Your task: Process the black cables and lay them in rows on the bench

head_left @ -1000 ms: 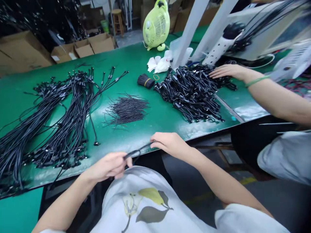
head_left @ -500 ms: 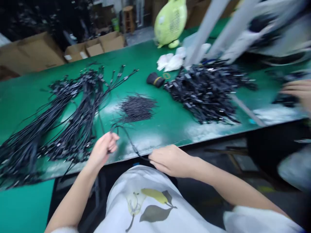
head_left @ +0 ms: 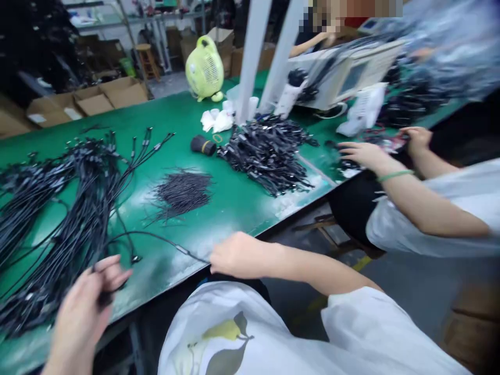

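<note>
No lettering, number or brand can be read. The white labels on the cardboard boxes beyond the tabletop are too small to make out; the pale sleeve on the cable and the instrument's screen show nothing legible.

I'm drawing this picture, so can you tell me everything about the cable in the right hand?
The cable is thin, black and looks like bendy plastic or rubber. Near the right hand, which grips it, sits a short, thicker, greyish piece; the part inside the hand is hidden. From there it curves slackly leftward over the green table; whether they touch is unclear. It gets lost by the dark bundle near the left hand, so I can't see its end.
</note>
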`<state>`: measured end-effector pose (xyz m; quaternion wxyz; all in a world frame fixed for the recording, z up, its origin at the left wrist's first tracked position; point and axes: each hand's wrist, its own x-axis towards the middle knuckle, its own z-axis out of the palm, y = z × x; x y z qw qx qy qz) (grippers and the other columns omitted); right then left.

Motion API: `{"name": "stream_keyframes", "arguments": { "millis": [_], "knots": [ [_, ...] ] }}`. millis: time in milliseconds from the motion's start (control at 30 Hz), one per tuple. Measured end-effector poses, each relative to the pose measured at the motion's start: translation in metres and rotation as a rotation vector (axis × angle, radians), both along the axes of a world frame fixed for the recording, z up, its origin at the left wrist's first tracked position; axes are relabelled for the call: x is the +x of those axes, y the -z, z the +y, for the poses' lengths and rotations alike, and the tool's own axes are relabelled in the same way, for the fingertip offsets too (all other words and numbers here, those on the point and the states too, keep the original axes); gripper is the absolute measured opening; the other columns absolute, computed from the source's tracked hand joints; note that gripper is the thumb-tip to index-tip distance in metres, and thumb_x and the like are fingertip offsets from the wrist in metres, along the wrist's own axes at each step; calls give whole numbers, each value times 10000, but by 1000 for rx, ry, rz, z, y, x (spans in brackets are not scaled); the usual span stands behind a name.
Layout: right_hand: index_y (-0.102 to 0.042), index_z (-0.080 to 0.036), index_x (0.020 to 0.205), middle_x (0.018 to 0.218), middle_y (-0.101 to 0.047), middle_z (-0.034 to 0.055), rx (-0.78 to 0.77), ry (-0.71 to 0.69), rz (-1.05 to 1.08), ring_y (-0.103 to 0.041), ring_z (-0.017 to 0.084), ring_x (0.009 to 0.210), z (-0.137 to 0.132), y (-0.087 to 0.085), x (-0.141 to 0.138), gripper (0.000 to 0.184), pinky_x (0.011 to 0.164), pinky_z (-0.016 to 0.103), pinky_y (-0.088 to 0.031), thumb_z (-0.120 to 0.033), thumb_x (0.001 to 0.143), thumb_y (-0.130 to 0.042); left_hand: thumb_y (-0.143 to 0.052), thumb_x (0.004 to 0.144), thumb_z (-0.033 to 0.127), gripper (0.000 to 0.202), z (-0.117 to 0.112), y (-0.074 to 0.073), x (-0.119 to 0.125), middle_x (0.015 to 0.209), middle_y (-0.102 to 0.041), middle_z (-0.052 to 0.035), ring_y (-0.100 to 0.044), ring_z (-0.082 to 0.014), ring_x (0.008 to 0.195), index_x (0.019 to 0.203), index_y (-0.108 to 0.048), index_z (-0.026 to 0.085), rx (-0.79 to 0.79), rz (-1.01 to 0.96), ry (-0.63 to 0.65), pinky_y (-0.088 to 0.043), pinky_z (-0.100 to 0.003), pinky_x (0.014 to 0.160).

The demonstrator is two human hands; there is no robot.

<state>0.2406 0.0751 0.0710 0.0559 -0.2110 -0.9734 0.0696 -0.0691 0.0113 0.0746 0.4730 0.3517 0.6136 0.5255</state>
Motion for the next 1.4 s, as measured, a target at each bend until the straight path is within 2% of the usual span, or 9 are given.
{"name": "stream_keyframes", "arguments": {
  "millis": [100, 200, 367, 533, 667, 767, 867, 1033, 1400],
  "knots": [
    [-587, -163, 765, 693, -587, 13, -63, -210, 187, -472, 104, 571, -11, -11, -16, 332, 511, 245, -249, -351, 979, -416, -587, 854, 506, 372, 5, 0, 43, 1050, -689, -100, -611, -230, 1013, 906, -701, 156, 68, 221, 451, -466, -325, 911],
    [-606, -169, 772, 712, -594, 14, -195, -30, 441, -507, 100, 624, 6, -11, -30, 303, 564, 228, -317, -331, 972, -445, -484, 924, 480, 371, 7, 9, 69, 736, -650, -47, -596, -169, 736, 910, -653, 151, 46, 6, 736, -468, -307, 767],
    [-585, -171, 1040, 866, -597, 37, -689, 309, 808, -534, 135, 752, 20, 24, -57, 383, 669, 256, -430, -494, 837, -620, -528, 917, 449, 298, 3, 21, 82, 497, -372, 89, -358, -75, 442, 820, -541, 167, 89, -554, 453, -405, -254, 604],
    [-544, -177, 788, 665, -475, -43, -1334, 602, 1147, -301, 42, 484, 10, 52, -75, 324, 451, 186, -270, -487, 882, -551, -539, 874, 549, 436, 3, 47, 99, 632, -514, 3, -555, -149, 668, 672, -488, 167, -18, -517, 345, -427, -321, 789],
    [-548, -185, 803, 766, -534, -21, -1707, 630, 1296, -482, 65, 620, 2, 46, -86, 329, 542, 182, -406, -468, 760, -710, -472, 885, 598, 441, -4, 68, 110, 556, -365, 73, -410, -103, 522, 714, -448, 192, 2, -425, 215, -417, -306, 715],
    [-575, -207, 958, 960, -592, 30, -1621, 631, 1301, -583, 121, 837, -11, 40, -95, 359, 627, 206, -467, -542, 832, -608, -499, 862, 607, 433, -9, 70, 107, 641, -463, 38, -449, -130, 598, 901, -516, 176, -17, -207, 384, -402, -288, 647],
    [-546, -201, 904, 877, -585, 15, -1513, 564, 1288, -543, 83, 693, -21, 40, -102, 357, 589, 198, -440, -555, 904, -496, -523, 869, 551, 386, -9, 64, 97, 736, -531, -8, -476, -153, 689, 845, -555, 167, -74, -5, 596, -411, -296, 672],
    [-413, -206, 798, 702, -499, -42, -1779, 540, 1327, -331, 36, 485, -14, 38, -106, 465, 436, 161, -250, -650, 825, -547, -560, 822, 602, 450, -7, 63, 90, 921, -596, -67, -512, -231, 974, 905, -632, 165, -90, 1, 645, -386, -362, 923],
    [-523, -203, 918, 646, -376, -78, -1750, 348, 1365, -271, 19, 424, -2, 36, -93, 554, 379, 157, -276, -727, 745, -573, -594, 825, 574, 456, -18, 46, 111, 623, -444, 17, -434, -96, 536, 835, -600, 118, -388, -904, 467, -376, -239, 537]
  ]
}}
